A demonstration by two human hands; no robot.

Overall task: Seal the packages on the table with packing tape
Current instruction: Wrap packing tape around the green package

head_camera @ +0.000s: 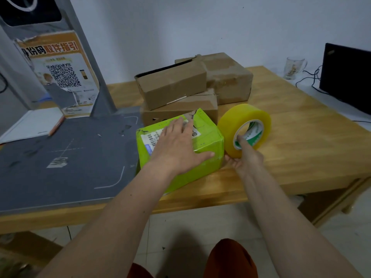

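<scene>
A bright green box (208, 141) with a shipping label lies on the wooden table (301, 149) near its front edge. My left hand (178, 147) rests flat on top of it, fingers spread. Just right of the box stands a big roll of yellowish packing tape (236, 121) on its edge. My right hand (248, 157) grips it, with fingers inside the core and the thumb under the rim. Behind the green box three brown cardboard boxes are piled: a low one (202, 107), an open-flapped one (172, 85) on top, and a taped one (228, 77) at the back right.
A grey scanner base (60, 157) with a tall post and a QR-code poster (60, 75) fills the table's left side. A glass mug (294, 67) and a black monitor (347, 77) with cables stand on a white surface at the far right.
</scene>
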